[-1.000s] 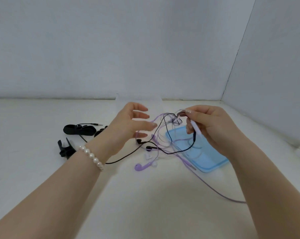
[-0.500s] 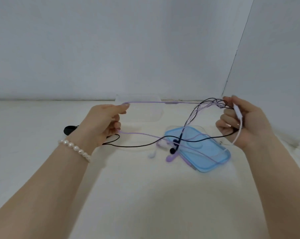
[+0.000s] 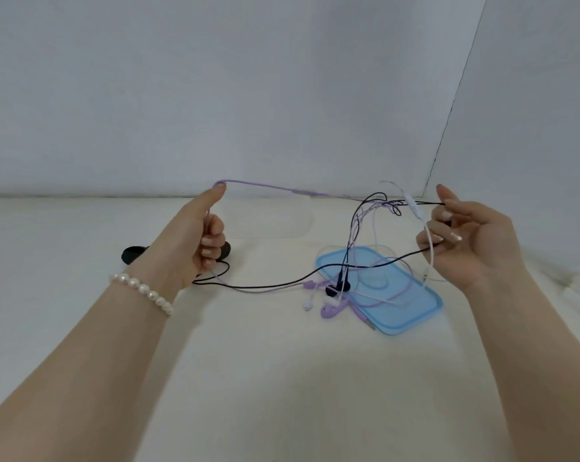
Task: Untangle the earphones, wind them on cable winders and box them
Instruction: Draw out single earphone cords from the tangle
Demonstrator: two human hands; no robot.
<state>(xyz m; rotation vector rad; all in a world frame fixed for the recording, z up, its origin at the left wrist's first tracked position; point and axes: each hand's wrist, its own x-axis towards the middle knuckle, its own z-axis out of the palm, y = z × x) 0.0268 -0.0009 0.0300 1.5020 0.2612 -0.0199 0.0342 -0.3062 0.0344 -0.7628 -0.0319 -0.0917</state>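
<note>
A cream-white table (image 3: 265, 378) carries a light-blue rounded plastic box lid (image 3: 412, 315), with a clear plastic box (image 3: 282, 225) standing farther back. The left hand (image 3: 195, 248), a pearl bracelet (image 3: 141, 290) on its wrist, is raised with its fingers curled round the thin purple earphone cable (image 3: 265, 186), which runs taut over the thumb tip toward the right. The right hand (image 3: 465, 241) pinches the knotted bundle of black earphone cable (image 3: 282, 285) and white earphone cable (image 3: 427, 235) at the same height. Loops hang down onto the lid, where the purple, white and dark earbuds (image 3: 332, 296) lie. A black cable winder (image 3: 131, 255) sits partly hidden behind the left hand.
</note>
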